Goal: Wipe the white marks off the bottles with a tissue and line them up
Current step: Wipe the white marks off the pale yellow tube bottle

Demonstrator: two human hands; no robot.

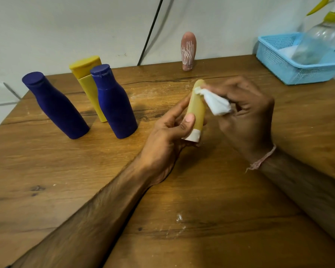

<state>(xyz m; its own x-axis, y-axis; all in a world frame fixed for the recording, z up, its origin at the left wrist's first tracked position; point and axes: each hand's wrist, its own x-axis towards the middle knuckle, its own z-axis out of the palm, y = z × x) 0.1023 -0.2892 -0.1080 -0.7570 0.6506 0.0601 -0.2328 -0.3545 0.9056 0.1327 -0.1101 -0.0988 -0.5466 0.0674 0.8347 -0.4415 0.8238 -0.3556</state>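
Left grip (168,132) pinches tan bottle (196,109); right grip (246,113) pinches tissue (217,103), partly covering its top.

Two bare, lightly haired forearms (97,209). A thin pinkish thread bracelet (263,158) is tied round the right wrist, one frayed end loose. The left hand (168,136) has a short thumbnail.
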